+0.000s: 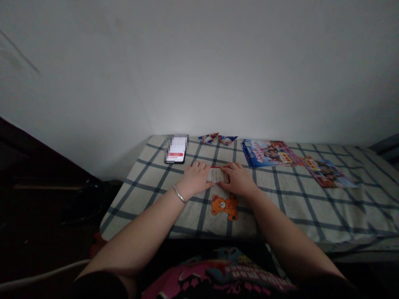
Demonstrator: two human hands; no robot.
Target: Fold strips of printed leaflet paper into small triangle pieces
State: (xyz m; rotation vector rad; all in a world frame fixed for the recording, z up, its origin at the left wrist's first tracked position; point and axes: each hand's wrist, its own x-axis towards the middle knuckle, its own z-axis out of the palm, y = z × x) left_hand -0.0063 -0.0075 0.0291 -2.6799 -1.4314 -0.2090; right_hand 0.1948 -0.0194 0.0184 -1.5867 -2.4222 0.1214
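Observation:
Between my two hands is a small white printed card (217, 175) with a red strip along its far edge, lying low over the checked cloth. My left hand (198, 177), with a silver bangle at the wrist, grips its left side between thumb and fingers. On the opposite side, my right hand (239, 178) holds the card's right edge in the same way. The fingers cover both ends, and the print is too small to read. Just below my hands, an orange teddy bear figure (225, 207) appears flat on the cloth.
A phone (176, 149) with a lit screen lies at the back left. Two small shiny wrappers (208, 138) lie by the wall (199, 74). To the right are a stack of colourful packets (269, 153) and another packet (330, 171). The checked cloth (140, 191) covers the table.

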